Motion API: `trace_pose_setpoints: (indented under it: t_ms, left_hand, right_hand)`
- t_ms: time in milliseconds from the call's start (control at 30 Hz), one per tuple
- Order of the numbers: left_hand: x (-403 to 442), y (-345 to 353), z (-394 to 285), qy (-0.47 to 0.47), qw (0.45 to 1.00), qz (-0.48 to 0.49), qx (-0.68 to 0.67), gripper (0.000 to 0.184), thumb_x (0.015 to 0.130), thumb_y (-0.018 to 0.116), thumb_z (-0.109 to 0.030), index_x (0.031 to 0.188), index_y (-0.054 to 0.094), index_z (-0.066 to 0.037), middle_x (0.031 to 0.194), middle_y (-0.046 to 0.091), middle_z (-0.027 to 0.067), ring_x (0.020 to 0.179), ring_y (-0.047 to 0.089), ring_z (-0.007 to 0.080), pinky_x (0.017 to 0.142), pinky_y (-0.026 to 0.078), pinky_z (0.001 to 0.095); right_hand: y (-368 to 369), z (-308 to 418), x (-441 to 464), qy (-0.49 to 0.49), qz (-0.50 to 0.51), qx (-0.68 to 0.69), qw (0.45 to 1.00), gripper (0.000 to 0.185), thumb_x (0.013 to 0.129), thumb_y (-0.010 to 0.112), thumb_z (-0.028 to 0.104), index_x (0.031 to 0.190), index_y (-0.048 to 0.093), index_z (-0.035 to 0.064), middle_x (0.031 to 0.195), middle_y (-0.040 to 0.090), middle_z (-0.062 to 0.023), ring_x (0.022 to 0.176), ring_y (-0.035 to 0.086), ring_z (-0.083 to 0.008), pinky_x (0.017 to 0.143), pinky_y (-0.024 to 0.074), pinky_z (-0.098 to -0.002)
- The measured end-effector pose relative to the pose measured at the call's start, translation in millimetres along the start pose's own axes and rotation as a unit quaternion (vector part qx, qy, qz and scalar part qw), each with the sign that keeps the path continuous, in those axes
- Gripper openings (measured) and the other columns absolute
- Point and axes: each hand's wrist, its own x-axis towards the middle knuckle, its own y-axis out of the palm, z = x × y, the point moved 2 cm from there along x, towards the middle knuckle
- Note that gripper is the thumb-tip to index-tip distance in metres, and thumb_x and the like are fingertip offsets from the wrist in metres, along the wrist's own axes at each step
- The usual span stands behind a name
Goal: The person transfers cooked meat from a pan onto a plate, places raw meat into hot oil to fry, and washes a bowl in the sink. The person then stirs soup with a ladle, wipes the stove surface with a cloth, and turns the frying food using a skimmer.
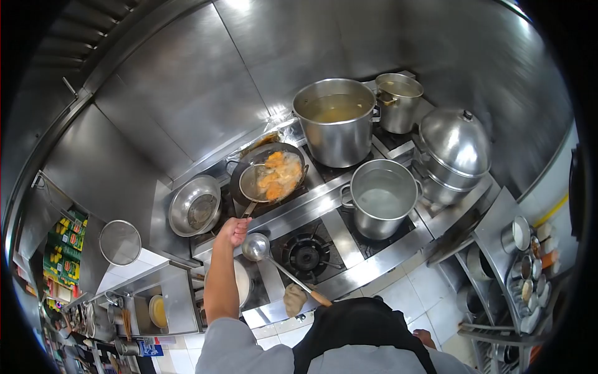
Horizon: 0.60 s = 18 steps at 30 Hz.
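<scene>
My left hand [235, 231] is closed around the handle of a round wire strainer [251, 182]. The strainer's bowl dips into a dark wok [272, 151], where orange battered pieces [274, 177] sit in foaming oil. Just beside my left hand, a steel ladle [255, 247] with a wooden grip lies across the stove front. A crumpled beige cloth [294, 300] is by its handle. My right hand [425, 338] hangs low at my right side, partly covered by my body; its fingers are too small and hidden to read.
A steel bowl [195, 206] stands left of the wok. Right of it are a tall stockpot [339, 140], a pot of clear liquid [377, 215] and a lidded steamer [455, 149]. A bare burner [306, 253] lies in front. Shelves [498, 249] hold containers at right.
</scene>
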Motion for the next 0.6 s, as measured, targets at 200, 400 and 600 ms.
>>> trace_pose_setpoints:
  t_ms: [200, 400, 600]
  left_hand:
    - [-13, 19, 1, 0.054, 0.997, -0.056, -0.010, 0.012, 0.091, 0.045, -0.011, 0.099, 0.052, -0.007, 0.053, 0.037, -0.0072, 0.037, 0.028, 0.0034, 0.034, 0.020, 0.0201]
    - [-3, 30, -1, 0.123, 0.964, -0.213, 0.102, 0.019, 0.089, 0.041, -0.012, 0.105, 0.049, -0.007, 0.054, 0.039, -0.0041, 0.040, 0.032, 0.0069, 0.036, 0.023, 0.0240]
    - [11, 30, 0, 0.178, 0.946, -0.242, 0.117, 0.025, 0.083, 0.039, -0.007, 0.105, 0.050, -0.003, 0.054, 0.041, 0.0024, 0.039, 0.035, 0.0103, 0.037, 0.024, 0.0259]
  right_hand:
    - [16, 50, -5, 0.045, -0.096, 0.080, 0.991, 0.020, 0.088, 0.052, 0.020, 0.103, 0.055, 0.0072, 0.095, 0.055, -0.0083, 0.085, 0.057, -0.0252, 0.072, 0.0501, -0.0445]
    - [32, 84, -15, 0.003, -0.095, 0.065, 0.993, 0.021, 0.086, 0.054, 0.019, 0.104, 0.056, 0.0085, 0.093, 0.055, -0.0071, 0.083, 0.057, -0.0243, 0.070, 0.0507, -0.0435]
    - [40, 67, -23, 0.034, -0.089, 0.064, 0.993, 0.022, 0.086, 0.054, 0.018, 0.105, 0.055, 0.0062, 0.097, 0.055, -0.0094, 0.086, 0.057, -0.0259, 0.072, 0.0510, -0.0446]
